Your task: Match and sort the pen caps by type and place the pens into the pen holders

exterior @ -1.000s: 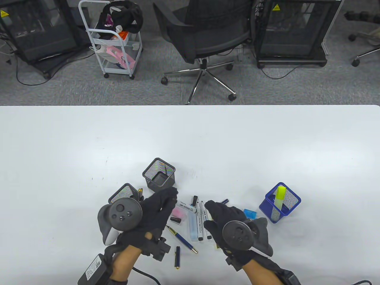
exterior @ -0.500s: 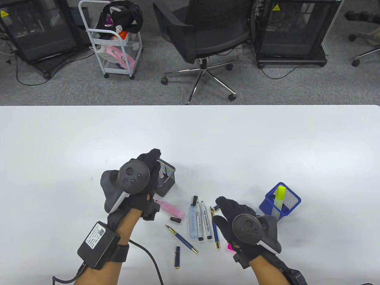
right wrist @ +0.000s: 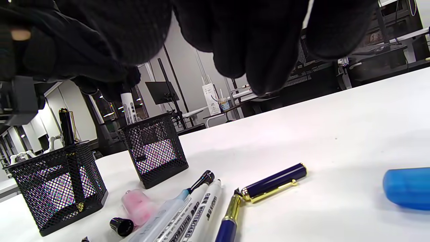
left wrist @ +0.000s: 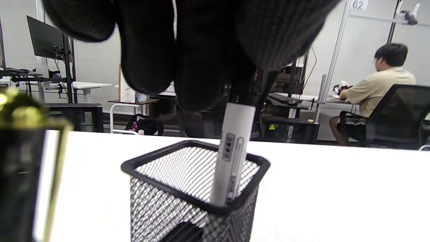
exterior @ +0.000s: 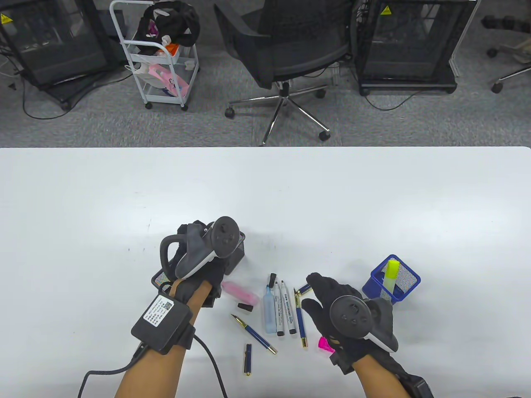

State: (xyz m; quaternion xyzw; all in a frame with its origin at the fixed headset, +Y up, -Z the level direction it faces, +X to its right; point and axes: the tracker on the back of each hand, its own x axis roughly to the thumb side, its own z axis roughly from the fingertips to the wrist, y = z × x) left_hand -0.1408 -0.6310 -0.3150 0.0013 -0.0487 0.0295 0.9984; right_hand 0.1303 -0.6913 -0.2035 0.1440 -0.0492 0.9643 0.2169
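Two hands busy. Left hand (exterior: 195,253) pinches white marker (left wrist: 231,158) upright over black mesh holder (left wrist: 191,188), lower end already inside, likely dropping it in. Right hand (exterior: 332,306) hovers with loose fingers, holding nothing, over navy gold-trimmed cap (right wrist: 273,183), likely next pick. Just left of right hand on desk (exterior: 373,199): smooth plastic markers, navy pens, small black cap (right wrist: 121,226). Blue mesh holder (exterior: 408,277) beyond right hand keeps yellow highlighter (exterior: 390,273).
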